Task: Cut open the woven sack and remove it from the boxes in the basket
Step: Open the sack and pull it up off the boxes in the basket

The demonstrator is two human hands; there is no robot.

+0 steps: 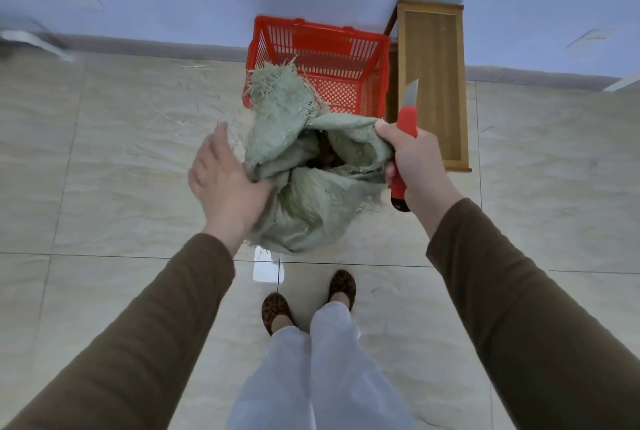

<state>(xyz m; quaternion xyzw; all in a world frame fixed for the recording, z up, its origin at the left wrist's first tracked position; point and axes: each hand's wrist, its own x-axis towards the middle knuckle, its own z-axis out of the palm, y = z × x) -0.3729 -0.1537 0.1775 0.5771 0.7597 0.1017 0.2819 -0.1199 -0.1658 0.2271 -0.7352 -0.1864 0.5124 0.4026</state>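
**Two hands on the sack, blade kept clear**

Both hands work the green woven sack (304, 187), which hangs bunched in the air in front of the red basket (322, 45), its frayed upper end reaching over the basket's near rim. The right hand (412, 166) is clamped around the red handle of a knife (405, 139) and, with the same fingers, pinches an edge of the sack's open mouth. The blade points up and away from the sack, seemingly so the cloth can be gripped without snagging. The left hand (225, 180) lies flat against the sack's left side with fingers straight, apparently steadying or gathering the loose cloth rather than gripping it.

Inside the basket only bare red mesh shows; no boxes are visible there, and something dark deep in the sack's mouth is too unclear to name. Loose fibres lie on the floor (104, 152) left of the basket. A wooden stand (429, 83) sits just right of the basket, against the wall.
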